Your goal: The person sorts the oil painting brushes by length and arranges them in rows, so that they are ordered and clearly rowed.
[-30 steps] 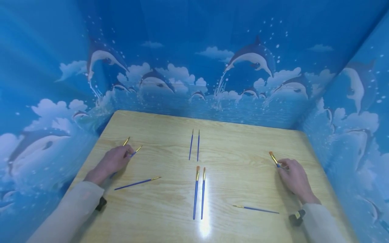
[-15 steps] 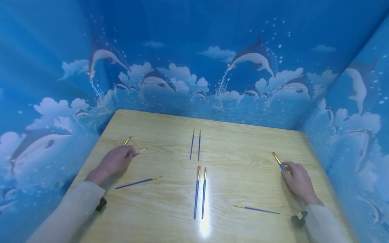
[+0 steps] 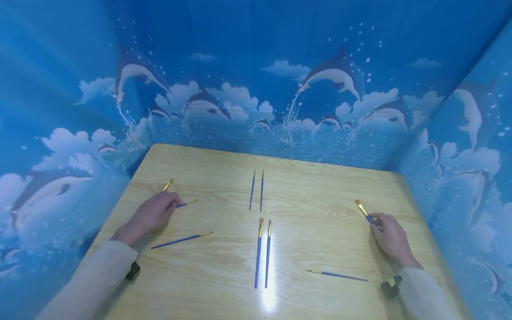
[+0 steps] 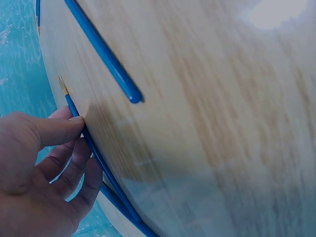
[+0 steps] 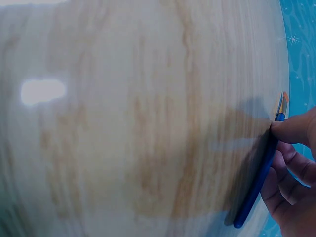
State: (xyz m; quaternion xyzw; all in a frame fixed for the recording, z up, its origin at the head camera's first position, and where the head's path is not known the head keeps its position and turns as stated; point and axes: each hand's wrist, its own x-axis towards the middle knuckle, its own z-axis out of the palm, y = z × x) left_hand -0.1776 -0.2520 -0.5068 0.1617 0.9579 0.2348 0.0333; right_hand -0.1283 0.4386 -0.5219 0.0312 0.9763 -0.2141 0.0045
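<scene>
My left hand (image 3: 154, 212) pinches a thin blue paintbrush (image 4: 96, 150) between thumb and fingers at the table's left side, its bristle end pointing right in the head view. Another paintbrush (image 3: 167, 185) lies behind that hand, mostly hidden by it; in the left wrist view its blue handle (image 4: 121, 205) runs beside the held one. At the right, my right hand (image 3: 391, 238) grips a wider flat paintbrush (image 3: 363, 210) by the handle, orange bristles pointing up and left. The handle's rounded end (image 5: 239, 223) shows close over the table in the right wrist view.
Two thin paintbrushes (image 3: 257, 191) lie side by side at the back middle of the wooden table (image 3: 208, 275). Two larger ones (image 3: 262, 253) lie in front of them. Single paintbrushes lie at left (image 3: 182, 240) and right (image 3: 337, 275). Dolphin-print curtains (image 3: 240, 102) surround the table.
The thin paintbrush in my left hand has swung lower and shifted right, with the hand edging right. My right hand has moved slightly right with its flat paintbrush. The loose brushes stay put.
</scene>
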